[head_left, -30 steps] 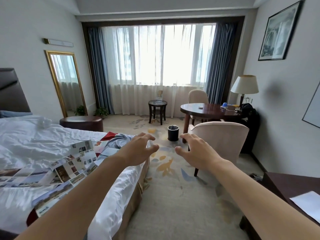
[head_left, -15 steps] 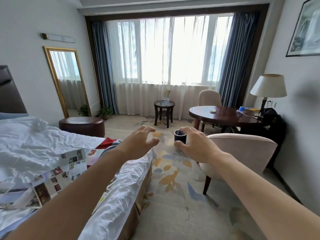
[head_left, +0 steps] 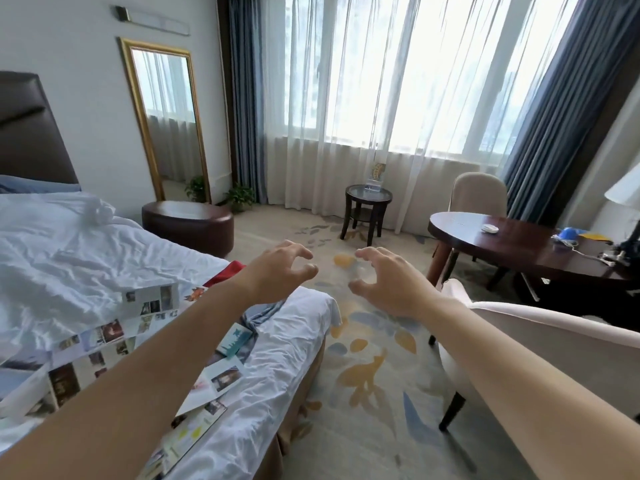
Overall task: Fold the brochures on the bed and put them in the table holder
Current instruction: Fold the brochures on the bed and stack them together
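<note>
Both arms out ahead over the carpet. My left hand (head_left: 277,268) and right hand (head_left: 384,278) hover with fingers loosely curled, each grip holding nothing; probably just a ready pose. Brochures (head_left: 104,344) lie unfolded, overlapping, on the bed (head_left: 294,344) at my left. A holder (head_left: 375,178) on the small round desk (head_left: 369,195) by the curtain; contents too small to tell.
</note>
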